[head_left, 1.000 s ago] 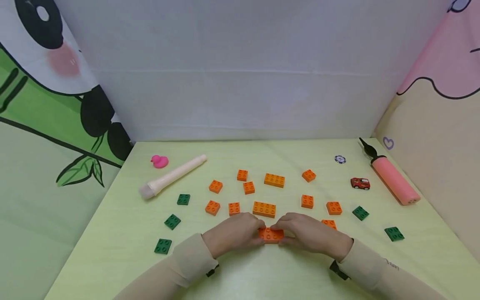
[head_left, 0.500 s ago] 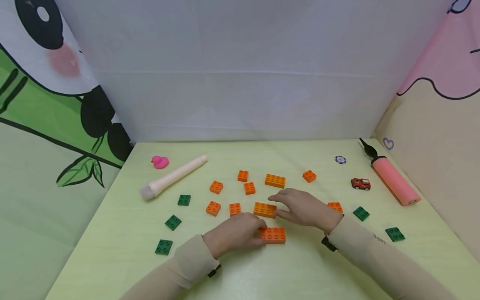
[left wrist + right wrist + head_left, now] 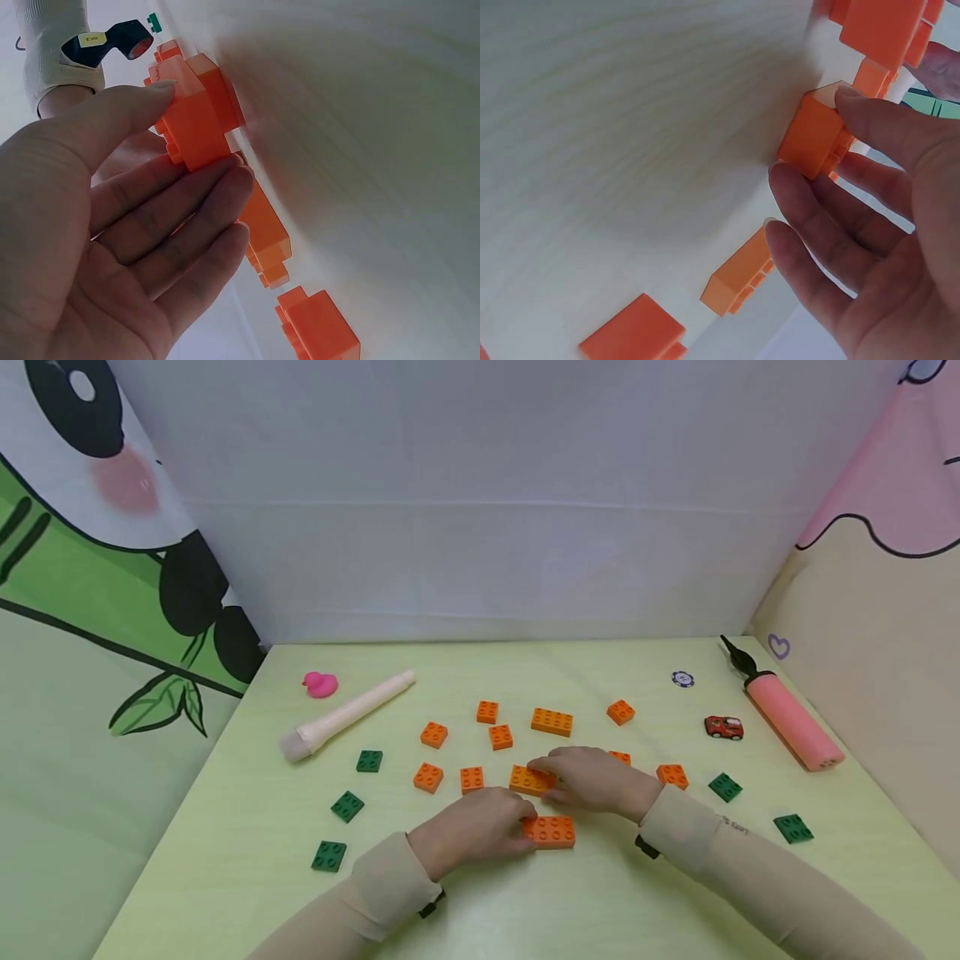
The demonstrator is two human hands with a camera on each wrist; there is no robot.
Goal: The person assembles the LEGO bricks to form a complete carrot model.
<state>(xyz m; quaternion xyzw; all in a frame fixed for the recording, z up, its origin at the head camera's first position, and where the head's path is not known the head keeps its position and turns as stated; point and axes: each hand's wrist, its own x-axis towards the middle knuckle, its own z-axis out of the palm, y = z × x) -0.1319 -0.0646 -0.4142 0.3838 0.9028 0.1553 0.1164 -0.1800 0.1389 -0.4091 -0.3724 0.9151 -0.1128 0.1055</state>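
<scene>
Fingers: the left hand (image 3: 474, 829) pinches the left end of a red-orange oblong plastic brick (image 3: 552, 832); the right hand (image 3: 597, 777) grips the right end of a yellow-orange oblong plastic brick (image 3: 528, 782).
Right hand: has moved from the nearer brick to the farther, so the work now seems to involve both.
Nearer brick: long axis left to right, studs up.
Farther brick: likewise, slightly slanted, right end nearer.
Pale wood-grained table (image 3: 510, 918): nearer brick front-middle, farther just beyond, apart.
</scene>
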